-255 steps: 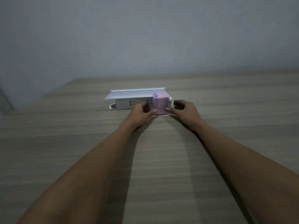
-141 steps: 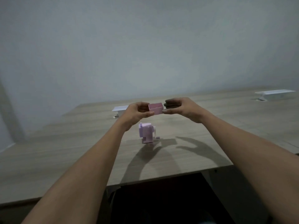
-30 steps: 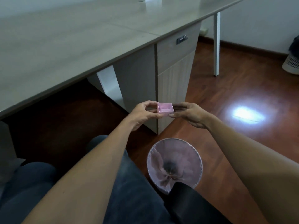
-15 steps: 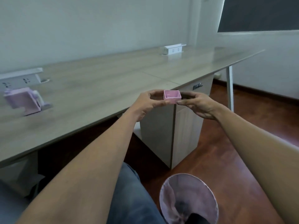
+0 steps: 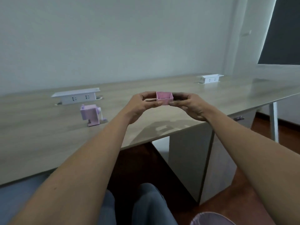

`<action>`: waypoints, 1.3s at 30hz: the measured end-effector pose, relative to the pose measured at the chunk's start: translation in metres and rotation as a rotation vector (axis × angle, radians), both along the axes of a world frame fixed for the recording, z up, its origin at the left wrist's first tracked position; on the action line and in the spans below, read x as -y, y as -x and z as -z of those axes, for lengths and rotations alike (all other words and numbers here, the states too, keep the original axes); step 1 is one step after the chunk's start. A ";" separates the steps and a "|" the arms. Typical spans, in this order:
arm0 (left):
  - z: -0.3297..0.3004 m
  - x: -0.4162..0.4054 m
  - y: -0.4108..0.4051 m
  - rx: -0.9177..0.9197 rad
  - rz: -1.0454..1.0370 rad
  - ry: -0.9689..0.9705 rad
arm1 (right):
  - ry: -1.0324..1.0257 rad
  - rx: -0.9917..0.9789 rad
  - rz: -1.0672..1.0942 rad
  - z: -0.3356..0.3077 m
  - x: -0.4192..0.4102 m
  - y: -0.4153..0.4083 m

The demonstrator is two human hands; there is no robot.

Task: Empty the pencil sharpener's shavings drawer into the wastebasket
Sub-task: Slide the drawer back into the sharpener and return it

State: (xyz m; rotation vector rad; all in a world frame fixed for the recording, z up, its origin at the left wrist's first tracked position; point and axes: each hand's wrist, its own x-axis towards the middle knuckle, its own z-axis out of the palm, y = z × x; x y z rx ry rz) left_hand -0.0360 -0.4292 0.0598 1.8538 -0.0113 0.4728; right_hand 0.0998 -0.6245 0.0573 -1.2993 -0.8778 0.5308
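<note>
The small pink shavings drawer (image 5: 164, 98) is held upright, open side up, above the desk's front part. My left hand (image 5: 139, 106) pinches its left side and my right hand (image 5: 190, 104) pinches its right side. The inside of the drawer looks bare. The pink pencil sharpener (image 5: 91, 114) stands on the desk to the left, apart from my hands, with its crank pointing right. The rim of the wastebasket (image 5: 211, 218), lined with a pink bag, shows at the bottom edge on the floor, below and to the right of my hands.
The long wooden desk (image 5: 48, 135) runs left to right, with a white socket box (image 5: 76, 97) behind the sharpener and another socket box (image 5: 210, 78) far right. A drawer cabinet (image 5: 191, 159) stands under the desk. My legs (image 5: 146, 205) are below.
My view has risen and turned left from the wastebasket back to the desk. Both hands have carried the drawer up over the desktop, still level; the sharpener is now nearer the middle.
</note>
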 end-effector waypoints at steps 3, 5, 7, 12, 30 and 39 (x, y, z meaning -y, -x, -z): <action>-0.011 -0.038 0.029 0.007 -0.070 -0.019 | -0.009 0.031 -0.062 -0.010 -0.046 0.017; -0.017 -0.060 0.050 0.013 -0.125 -0.044 | -0.014 0.050 -0.110 -0.016 -0.076 0.030; -0.023 -0.081 0.074 0.007 -0.184 -0.054 | -0.011 0.078 -0.162 -0.021 -0.108 0.041; -0.031 -0.126 0.121 -0.014 -0.295 -0.081 | 0.004 0.138 -0.254 -0.024 -0.175 0.069; 0.038 -0.247 0.214 -0.005 -0.576 0.173 | 0.144 0.237 -0.168 0.037 -0.292 0.090; 0.062 -0.253 0.208 -0.181 -0.545 0.167 | 0.087 0.177 -0.267 0.051 -0.291 0.090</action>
